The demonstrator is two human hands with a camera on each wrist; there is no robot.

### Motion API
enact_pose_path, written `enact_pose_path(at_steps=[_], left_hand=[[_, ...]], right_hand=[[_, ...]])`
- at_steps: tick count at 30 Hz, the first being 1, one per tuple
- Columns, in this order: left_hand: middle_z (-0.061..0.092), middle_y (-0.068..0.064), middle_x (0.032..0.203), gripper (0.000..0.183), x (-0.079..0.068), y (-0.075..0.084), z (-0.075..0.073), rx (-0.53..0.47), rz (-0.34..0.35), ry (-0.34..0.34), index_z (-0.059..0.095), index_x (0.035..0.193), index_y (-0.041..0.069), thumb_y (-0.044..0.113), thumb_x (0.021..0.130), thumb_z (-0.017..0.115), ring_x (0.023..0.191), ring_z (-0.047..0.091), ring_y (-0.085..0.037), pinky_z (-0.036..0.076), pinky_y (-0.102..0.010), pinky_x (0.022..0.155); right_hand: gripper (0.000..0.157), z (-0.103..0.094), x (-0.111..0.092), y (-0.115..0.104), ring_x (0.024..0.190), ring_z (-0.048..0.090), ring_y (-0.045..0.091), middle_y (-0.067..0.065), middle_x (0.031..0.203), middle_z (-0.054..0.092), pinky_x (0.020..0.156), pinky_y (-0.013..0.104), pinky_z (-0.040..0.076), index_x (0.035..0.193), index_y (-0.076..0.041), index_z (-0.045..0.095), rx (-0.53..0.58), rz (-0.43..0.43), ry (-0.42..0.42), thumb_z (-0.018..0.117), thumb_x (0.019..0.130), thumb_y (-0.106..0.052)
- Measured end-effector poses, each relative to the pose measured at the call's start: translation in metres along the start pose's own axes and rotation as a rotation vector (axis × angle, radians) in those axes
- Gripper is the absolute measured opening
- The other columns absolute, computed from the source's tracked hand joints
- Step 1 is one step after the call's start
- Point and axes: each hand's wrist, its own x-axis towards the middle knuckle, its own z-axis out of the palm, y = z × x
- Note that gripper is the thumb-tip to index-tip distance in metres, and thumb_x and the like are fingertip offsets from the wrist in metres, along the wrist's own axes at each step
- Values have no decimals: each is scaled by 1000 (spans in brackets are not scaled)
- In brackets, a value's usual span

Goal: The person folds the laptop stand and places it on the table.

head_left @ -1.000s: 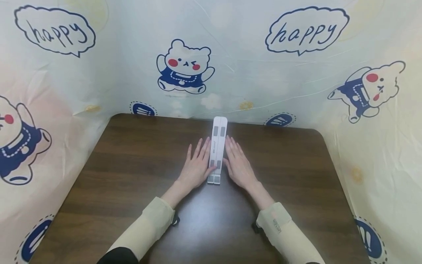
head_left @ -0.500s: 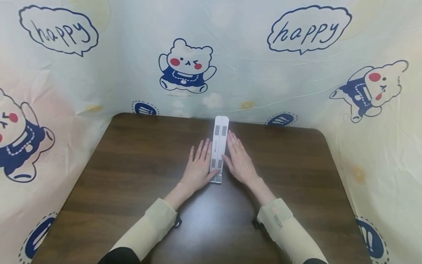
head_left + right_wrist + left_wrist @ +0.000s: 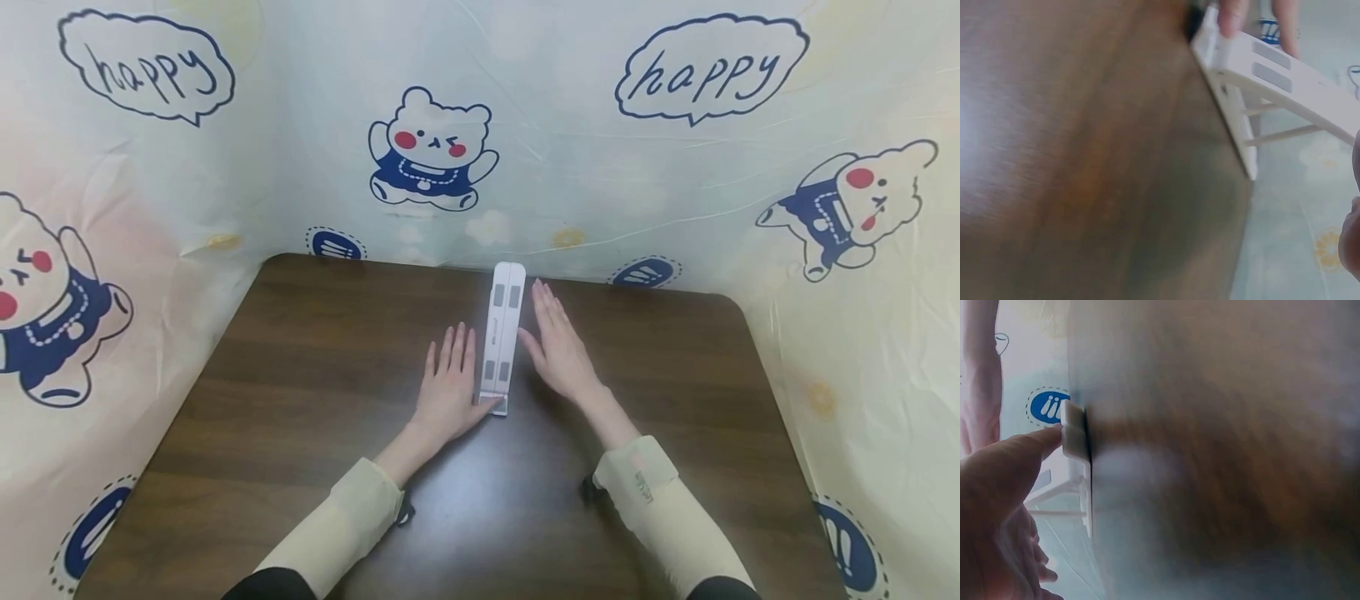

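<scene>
A white folding laptop stand (image 3: 493, 329) with grey rubber pads lies lengthwise on the table, its two long arms side by side. In the right wrist view the upper arm of the laptop stand (image 3: 1272, 74) slopes up from its base, with thin struts beneath. My left hand (image 3: 447, 390) lies along the left side with fingers straight, and its thumb (image 3: 1013, 453) touches the near end of the stand. To the right of the far half is my right hand (image 3: 562, 350), fingers straight and together, the thumb near the stand's side.
The dark brown wooden table (image 3: 315, 350) has rounded far corners. Behind it and at both sides hangs a pale curtain (image 3: 555, 142) printed with bears and the word "happy". The stand's far end reaches close to the table's back edge.
My right hand has moved forward and away to the right of the stand. My left hand has slid back towards the near end. The head view has shifted slightly.
</scene>
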Motion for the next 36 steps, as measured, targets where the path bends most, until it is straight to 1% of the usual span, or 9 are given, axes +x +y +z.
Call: enact_pose_path(at_steps=[5, 10, 14, 16, 18, 23, 26, 33, 36], left_hand=[[6, -20, 186, 130, -4, -4, 1, 17, -19, -67, 9, 176, 3, 81, 91, 70, 174, 10, -39, 16, -64, 141], [8, -20, 186, 134, -7, -9, 0, -11, -9, -84, 15, 176, 3, 86, 87, 70, 175, 9, -38, 12, -64, 141], [8, -20, 186, 136, -7, -13, 1, -21, 6, -85, 16, 176, 2, 88, 85, 70, 174, 9, -38, 13, -63, 141], [8, -21, 185, 136, -7, -15, 1, -22, 16, -87, 15, 175, 1, 89, 85, 69, 174, 9, -39, 13, -62, 141], [9, -21, 185, 137, -6, -16, 1, -16, 27, -90, 16, 175, 1, 90, 85, 67, 174, 10, -39, 13, -61, 142], [12, -20, 185, 133, -4, -19, 1, 19, 51, -113, 18, 175, 2, 91, 88, 62, 174, 12, -37, 13, -59, 142], [13, -20, 185, 127, -4, -20, 1, 17, 65, -127, 22, 175, 4, 90, 90, 61, 174, 12, -37, 14, -59, 142], [11, -19, 186, 118, -2, -21, 1, 13, 80, -140, 24, 177, 15, 88, 92, 60, 175, 10, -37, 14, -59, 142], [11, -18, 186, 118, -2, -22, 0, 16, 86, -138, 24, 177, 16, 88, 91, 61, 175, 10, -37, 14, -59, 142]], right_hand=[[77, -19, 14, -5, 173, 20, 35, 18, 185, 20, 142, 53, 19, 175, -2, 17, 61, 10, -2, 57, 115, -26], [74, -30, 28, -10, 173, 20, 34, 11, 186, 20, 142, 54, 20, 176, -9, 21, 135, 39, -38, 56, 115, -31], [72, -33, 34, -12, 173, 22, 33, 9, 185, 25, 141, 55, 23, 176, -16, 26, 240, 56, -44, 58, 114, -31], [70, -34, 35, -12, 173, 22, 32, 7, 184, 27, 140, 56, 24, 176, -19, 29, 258, 59, -41, 59, 114, -31], [69, -36, 37, -11, 173, 22, 33, 7, 184, 29, 141, 56, 22, 174, -17, 32, 236, 44, -33, 60, 113, -30], [67, -39, 42, -8, 172, 22, 40, 15, 182, 31, 143, 55, 16, 170, -4, 37, 45, -50, -15, 59, 113, -29], [66, -39, 46, -7, 172, 22, 41, 17, 181, 31, 143, 55, 17, 170, -3, 37, -24, -70, -27, 59, 113, -29], [65, -36, 54, -6, 172, 20, 42, 13, 181, 32, 143, 53, 13, 172, -8, 36, 18, -40, -40, 58, 114, -28], [63, -36, 54, -5, 172, 20, 43, 12, 181, 33, 143, 53, 12, 171, -8, 39, 30, -32, -35, 59, 114, -27]])
